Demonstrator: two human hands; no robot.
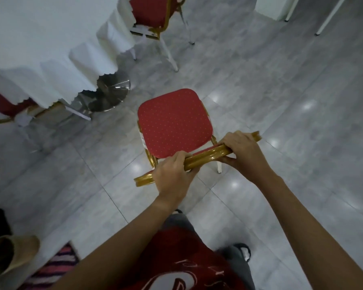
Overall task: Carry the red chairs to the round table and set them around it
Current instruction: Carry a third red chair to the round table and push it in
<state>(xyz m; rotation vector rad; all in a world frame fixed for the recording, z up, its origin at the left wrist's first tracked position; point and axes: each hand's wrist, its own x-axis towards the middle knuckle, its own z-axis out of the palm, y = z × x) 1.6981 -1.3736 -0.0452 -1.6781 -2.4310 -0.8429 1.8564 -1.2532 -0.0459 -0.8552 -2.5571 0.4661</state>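
On the grey tiled floor (281, 101), seen from the head camera, we have a red padded chair with a gold metal frame and white legs (174, 122) just ahead of us, its seat facing the round tabletop draped in a white cloth (40, 42). Our left hand (173, 174) is closed around the gold top rail of the chair's back (210, 156), fingers curled over the front of it, and our right hand (242, 152) is wrapped around the same rail further along, toward its far end. We judge that gripping the rail at two spread points gives us control over the chair's heading, so the seat can be steered toward the gap at the cloth's edge. We cannot tell whether the chair's legs are touching the floor or lifted clear.

The chair is near the table but not yet tucked in; the shiny metal pedestal base (111, 95) shows between them. Two more red chairs are already at the table: one at the top of the view (151, 11), one at the left, partly under the cloth (2, 105). The open stretch of rim between them looks like the likely spot for ours.
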